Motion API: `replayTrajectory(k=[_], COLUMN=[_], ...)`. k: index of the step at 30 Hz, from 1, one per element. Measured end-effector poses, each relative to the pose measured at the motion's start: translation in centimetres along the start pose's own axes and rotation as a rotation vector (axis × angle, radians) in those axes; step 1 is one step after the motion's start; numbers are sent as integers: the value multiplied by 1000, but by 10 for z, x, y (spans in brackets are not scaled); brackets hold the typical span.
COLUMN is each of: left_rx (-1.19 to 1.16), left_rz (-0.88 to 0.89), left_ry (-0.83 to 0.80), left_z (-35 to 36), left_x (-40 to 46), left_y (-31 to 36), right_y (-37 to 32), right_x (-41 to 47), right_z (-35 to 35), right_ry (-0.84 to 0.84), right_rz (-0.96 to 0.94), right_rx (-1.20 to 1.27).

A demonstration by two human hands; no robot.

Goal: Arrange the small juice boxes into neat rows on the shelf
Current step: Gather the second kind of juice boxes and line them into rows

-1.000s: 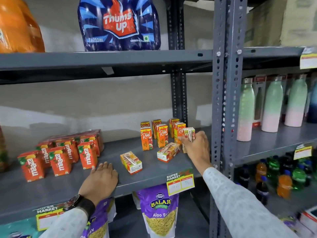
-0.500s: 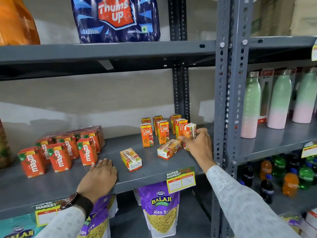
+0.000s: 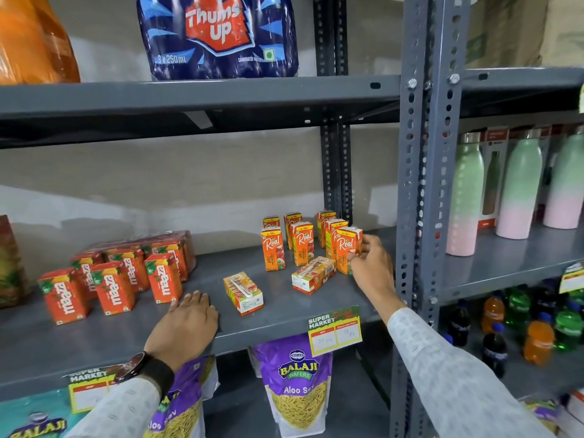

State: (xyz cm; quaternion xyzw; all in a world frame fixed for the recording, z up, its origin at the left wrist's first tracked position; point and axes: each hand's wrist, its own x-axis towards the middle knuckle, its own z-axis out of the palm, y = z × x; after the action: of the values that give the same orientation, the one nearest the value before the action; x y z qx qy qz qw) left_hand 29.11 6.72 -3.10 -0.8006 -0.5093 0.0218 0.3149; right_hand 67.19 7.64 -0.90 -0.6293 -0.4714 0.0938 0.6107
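My right hand (image 3: 369, 270) grips the front-right upright orange Real apple juice carton (image 3: 347, 249) by its side, fingers (image 3: 368, 245) wrapped round its right edge. I judge the grip serves to square the carton's printed face forward at the head of the rightmost column. My left hand (image 3: 186, 327) lies flat and holds nothing, palm down on the front lip of the grey metal shelf (image 3: 284, 314), most likely as a brace while I reach across.

Five more small orange Real cartons (image 3: 303, 243) stand upright behind and to the left of the held one, forming three short columns that run toward the wall; these make the rows so far. Two cartons lie on their sides, straws uppermost: one fallen carton (image 3: 313, 275) just in front of the middle column, and one stray carton (image 3: 243, 292) further left, between my hands. Both appear to await standing up and placing.

The red Maaza mango cartons (image 3: 113, 286) at the left are grouped apart, some in shrink wrap, and seem a separate product block.
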Motion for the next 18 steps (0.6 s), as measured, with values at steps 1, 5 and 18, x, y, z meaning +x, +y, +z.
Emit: replayTrajectory(k=[1, 5, 18], left_rx=[3, -56, 25], left_rz=[-3, 14, 14], left_ry=[1, 29, 67], left_z=[0, -3, -15], left_x=[0, -3, -5], left_y=[0, 1, 0], right_y=[0, 2, 2], right_x=[0, 1, 0], right_z=[0, 0, 8], right_ry=[10, 5, 29], right_rz=[3, 11, -5], right_rx=[-1, 11, -181])
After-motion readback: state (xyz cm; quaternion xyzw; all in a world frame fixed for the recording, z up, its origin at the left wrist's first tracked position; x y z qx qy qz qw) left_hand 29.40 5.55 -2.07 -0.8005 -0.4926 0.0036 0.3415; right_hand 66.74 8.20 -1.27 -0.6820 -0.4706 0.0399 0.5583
